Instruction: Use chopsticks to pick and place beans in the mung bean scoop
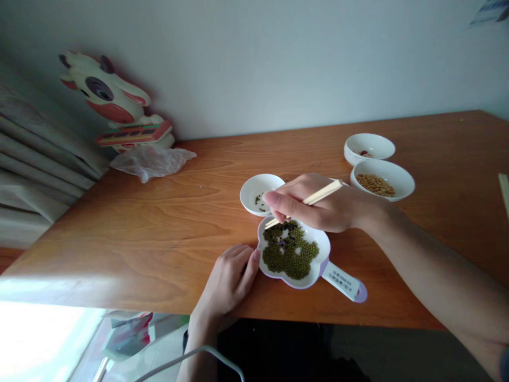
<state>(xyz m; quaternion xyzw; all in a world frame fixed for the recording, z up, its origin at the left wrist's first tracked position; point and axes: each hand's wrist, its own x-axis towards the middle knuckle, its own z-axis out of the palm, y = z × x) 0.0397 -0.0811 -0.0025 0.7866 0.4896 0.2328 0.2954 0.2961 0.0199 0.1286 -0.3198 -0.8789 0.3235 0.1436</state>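
Two chopsticks [323, 192] were pinched in the right hand's [308, 199] fingers, tips low over the green beans [292, 262] in the dish [307, 285], seemingly for picking out single beans. The left hand [230, 276], fingers loosely curled and gripping nothing, touched the dish's edge, probably steadying it. A bowl [247, 195] sat just beyond, presumably for short transfers.

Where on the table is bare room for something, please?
Broad bare tabletop lies between the plastic bag and left hand; more lies right of the bowl of tan beans. Crowded: around the right hand, flower-shaped dish and small bowl.
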